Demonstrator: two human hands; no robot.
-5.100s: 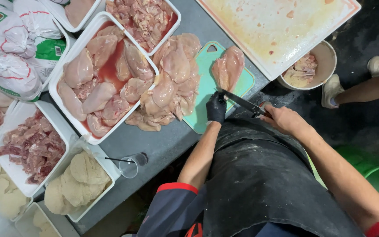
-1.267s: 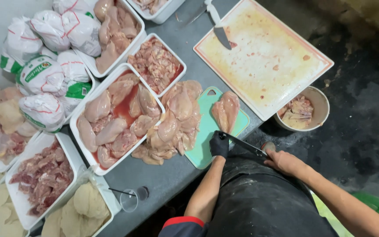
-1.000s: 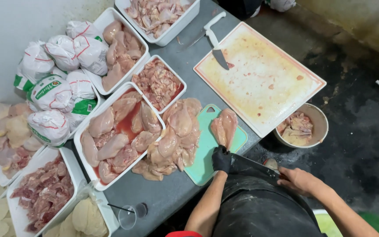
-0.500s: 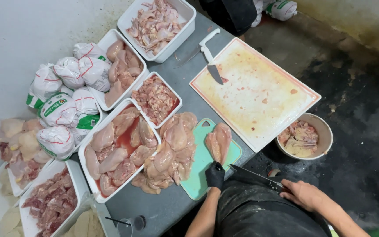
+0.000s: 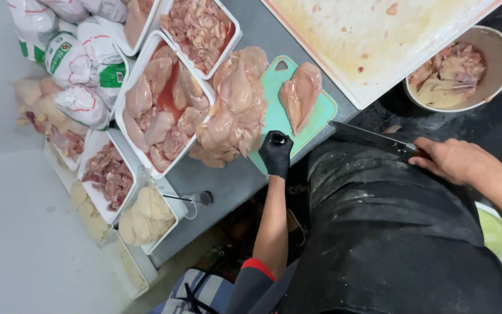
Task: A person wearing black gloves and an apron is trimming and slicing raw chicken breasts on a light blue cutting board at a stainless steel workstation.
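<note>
My left hand (image 5: 275, 153), in a black glove, rests closed on the near edge of a small green cutting board (image 5: 273, 118). A raw chicken breast (image 5: 300, 94) lies on that board. My right hand (image 5: 449, 159) is bare and grips the handle of a long dark knife (image 5: 373, 136), its blade lying flat above my black apron (image 5: 396, 232), pointing toward the board. A heap of raw chicken pieces (image 5: 232, 107) sits on the grey table just left of the board.
White trays of raw chicken (image 5: 161, 107) and of chopped meat (image 5: 200, 30) line the grey table (image 5: 228, 180). A big white stained cutting board (image 5: 373, 35) lies beyond. A bowl of scraps (image 5: 457, 72) stands at right. Bagged chickens (image 5: 79, 70) are piled at left.
The view has dropped closer to the table. My gloved left hand stays at the green board's edge and my right hand keeps the knife over the apron.
</note>
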